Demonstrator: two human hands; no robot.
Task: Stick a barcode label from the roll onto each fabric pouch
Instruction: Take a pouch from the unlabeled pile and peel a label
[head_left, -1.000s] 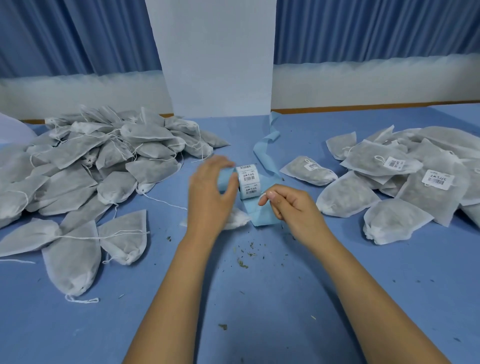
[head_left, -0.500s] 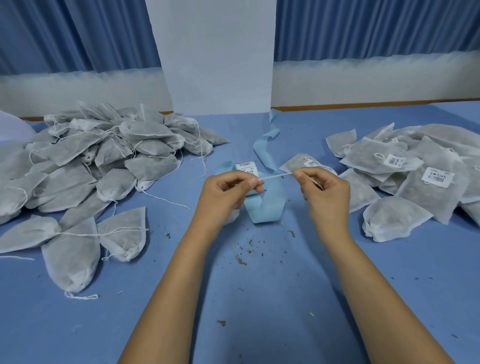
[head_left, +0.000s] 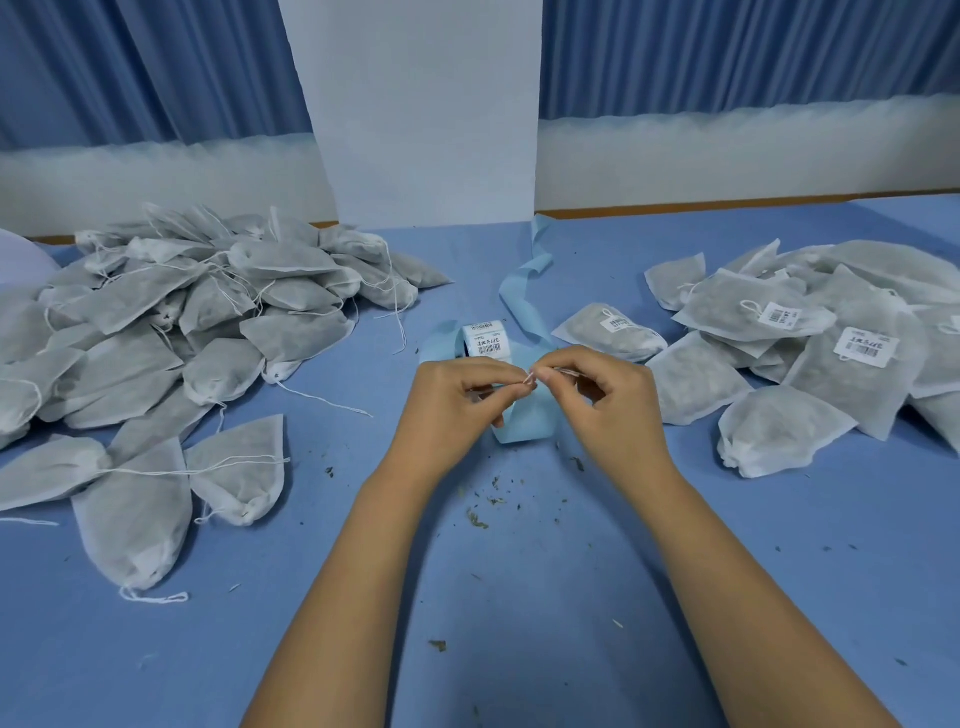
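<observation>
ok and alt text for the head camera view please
The left hand and right hand meet over a blue table, pinching a small white piece between their fingertips; what it is cannot be told. Behind them stands the label roll. A heap of pouches showing no labels lies on the left, and a second pile, several labelled, on the right.

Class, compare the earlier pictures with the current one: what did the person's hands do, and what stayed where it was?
The left hand let go of the label roll, which now stands free on the table. It and the right hand stretched a thin white strip between them, then moved together; their fingertips now meet, pinching it. The unlabelled pouch pile, the labelled pile and the blue backing ribbon stayed put.
</observation>
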